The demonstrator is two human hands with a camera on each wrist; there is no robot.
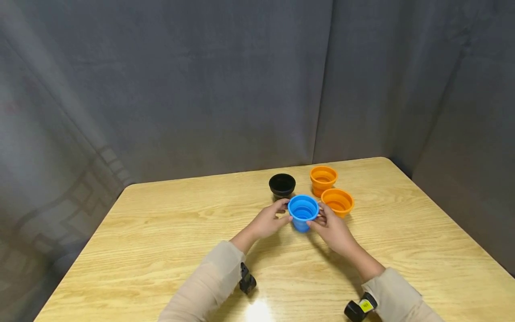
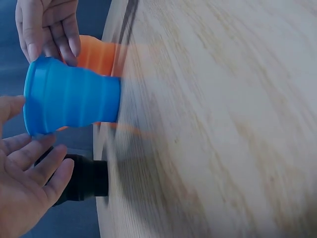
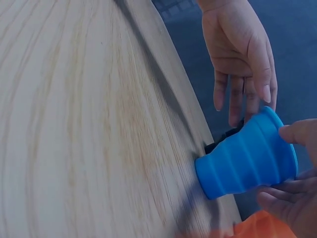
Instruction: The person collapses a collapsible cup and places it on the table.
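Note:
A blue collapsible cup [image 1: 302, 210], pulled out to full height with its mouth up, is between my two hands. My left hand [image 1: 268, 221] holds its rim from the left, thumb at the near side and fingers spread at the far side. From the right, my right hand [image 1: 334, 229] grips the same rim, thumb [image 3: 294, 133] on the edge and fingers curled under it. The ribbed wall of the blue cup [image 2: 74, 96] shows in the left wrist view. Whether its base touches the table I cannot tell.
Just behind the blue cup stands a black collapsible cup [image 1: 282, 184]. Two orange collapsible cups are to its right, one farther back [image 1: 323, 176] and one nearer [image 1: 338, 202] beside my right hand. The wooden table [image 1: 161, 232] ends at a grey curtain [image 1: 209, 89].

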